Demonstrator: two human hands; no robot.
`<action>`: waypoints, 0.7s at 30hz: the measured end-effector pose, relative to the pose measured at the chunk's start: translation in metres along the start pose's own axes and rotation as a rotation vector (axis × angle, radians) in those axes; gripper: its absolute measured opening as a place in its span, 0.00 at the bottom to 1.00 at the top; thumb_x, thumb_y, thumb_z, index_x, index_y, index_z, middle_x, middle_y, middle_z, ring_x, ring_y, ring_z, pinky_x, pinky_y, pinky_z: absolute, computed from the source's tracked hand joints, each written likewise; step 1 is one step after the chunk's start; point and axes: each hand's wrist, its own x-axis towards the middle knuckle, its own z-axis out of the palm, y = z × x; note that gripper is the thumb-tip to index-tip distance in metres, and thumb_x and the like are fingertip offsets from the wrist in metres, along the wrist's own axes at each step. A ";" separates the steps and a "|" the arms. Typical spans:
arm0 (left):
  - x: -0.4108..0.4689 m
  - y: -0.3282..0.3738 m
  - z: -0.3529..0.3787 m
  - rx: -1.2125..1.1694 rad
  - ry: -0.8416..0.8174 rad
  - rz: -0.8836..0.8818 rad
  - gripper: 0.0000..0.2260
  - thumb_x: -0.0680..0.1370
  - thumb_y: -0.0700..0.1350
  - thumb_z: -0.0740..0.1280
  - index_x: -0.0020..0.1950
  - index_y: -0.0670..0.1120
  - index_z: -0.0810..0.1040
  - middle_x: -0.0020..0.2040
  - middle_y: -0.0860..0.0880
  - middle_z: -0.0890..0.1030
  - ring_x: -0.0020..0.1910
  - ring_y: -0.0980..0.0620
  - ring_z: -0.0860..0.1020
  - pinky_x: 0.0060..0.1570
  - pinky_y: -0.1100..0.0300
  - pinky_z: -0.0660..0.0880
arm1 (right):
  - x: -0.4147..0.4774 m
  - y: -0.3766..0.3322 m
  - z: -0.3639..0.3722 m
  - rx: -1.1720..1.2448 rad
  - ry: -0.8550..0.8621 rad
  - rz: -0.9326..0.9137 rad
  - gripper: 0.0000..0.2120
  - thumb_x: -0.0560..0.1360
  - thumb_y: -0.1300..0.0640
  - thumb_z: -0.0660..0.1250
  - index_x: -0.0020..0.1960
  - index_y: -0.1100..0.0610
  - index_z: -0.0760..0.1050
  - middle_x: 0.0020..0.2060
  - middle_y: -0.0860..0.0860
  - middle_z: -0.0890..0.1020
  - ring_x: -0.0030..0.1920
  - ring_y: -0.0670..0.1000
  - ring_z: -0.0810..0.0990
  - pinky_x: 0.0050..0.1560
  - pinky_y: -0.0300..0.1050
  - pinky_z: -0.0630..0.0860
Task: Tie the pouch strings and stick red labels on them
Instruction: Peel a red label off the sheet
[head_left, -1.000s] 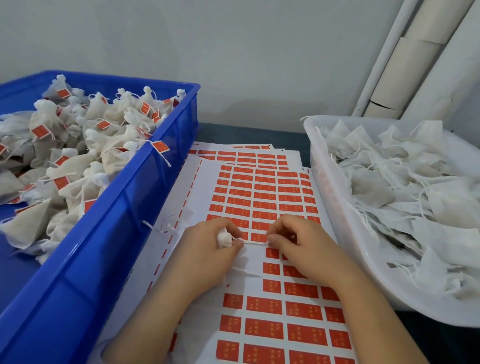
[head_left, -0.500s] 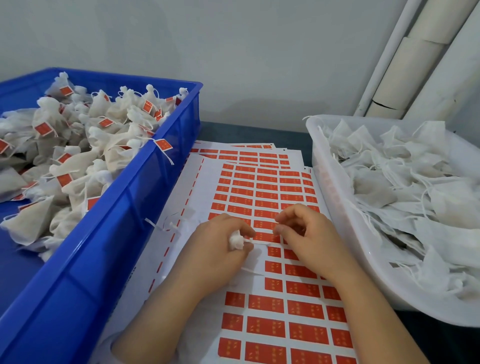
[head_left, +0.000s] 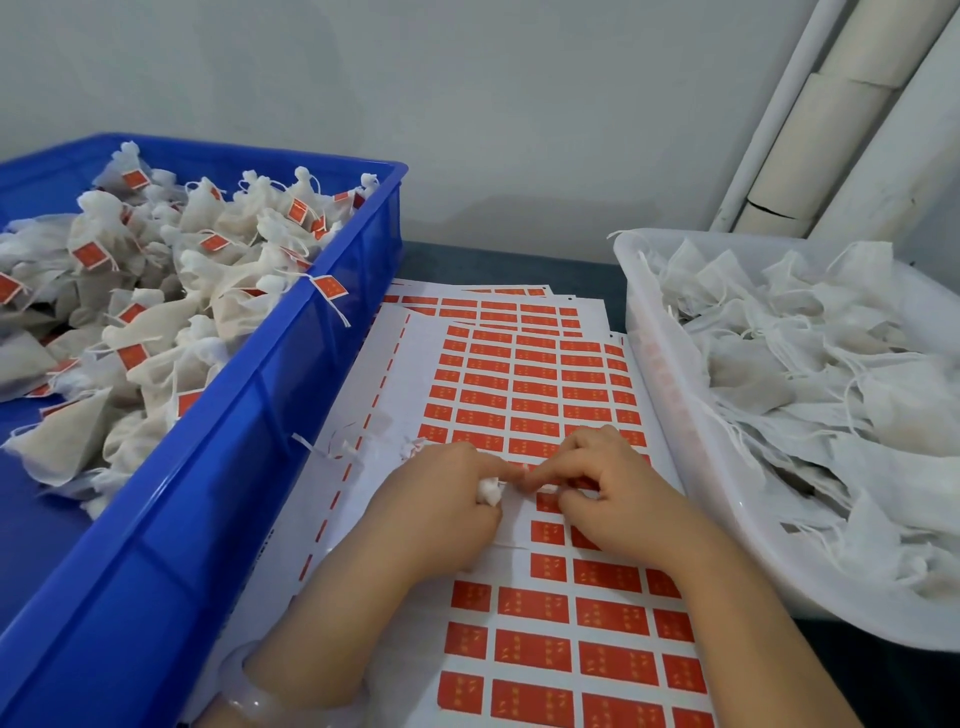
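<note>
Pouch (head_left: 488, 492) sits clutched in left hand (head_left: 441, 514) over label sheet (head_left: 545, 613), between blue crate (head_left: 208, 467) and white tub (head_left: 670, 415); right hand (head_left: 623, 504) curls fingertip-to-fingertip beside it, and what it holds, if anything, is unclear.

Packing workshop: blue crate (head_left: 249, 431) of labelled pouches (head_left: 156, 291), label sheets (head_left: 540, 395)

Glossy blue plastic crate (head_left: 218, 467); matt gauzy cloth pouches (head_left: 156, 358); paper label sheet (head_left: 545, 395)

On the label sheet (head_left: 545, 395) the left hand (head_left: 441, 504) grips a pouch (head_left: 489, 491), the right hand (head_left: 618, 499) touching the left; crate (head_left: 208, 493) left of the sheet, tub (head_left: 675, 415) right.
</note>
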 end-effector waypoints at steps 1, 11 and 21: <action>0.000 -0.001 0.000 -0.013 0.005 -0.010 0.15 0.79 0.48 0.60 0.66 0.60 0.72 0.64 0.59 0.74 0.59 0.56 0.75 0.52 0.66 0.69 | 0.001 0.000 0.001 -0.001 0.005 -0.001 0.15 0.77 0.58 0.60 0.49 0.39 0.78 0.46 0.36 0.70 0.53 0.42 0.67 0.59 0.39 0.64; -0.003 -0.002 0.001 -0.097 0.060 -0.036 0.12 0.79 0.49 0.60 0.61 0.58 0.75 0.63 0.59 0.76 0.57 0.57 0.75 0.49 0.68 0.67 | 0.011 0.002 0.008 -0.105 0.019 -0.056 0.17 0.76 0.59 0.60 0.32 0.42 0.70 0.47 0.38 0.71 0.52 0.42 0.66 0.53 0.35 0.62; -0.003 -0.005 0.000 -0.029 0.025 0.026 0.11 0.78 0.49 0.62 0.58 0.61 0.77 0.64 0.61 0.73 0.55 0.62 0.71 0.50 0.71 0.61 | 0.004 0.003 0.006 0.012 0.055 -0.040 0.18 0.75 0.62 0.61 0.32 0.41 0.71 0.43 0.35 0.71 0.52 0.39 0.68 0.52 0.31 0.63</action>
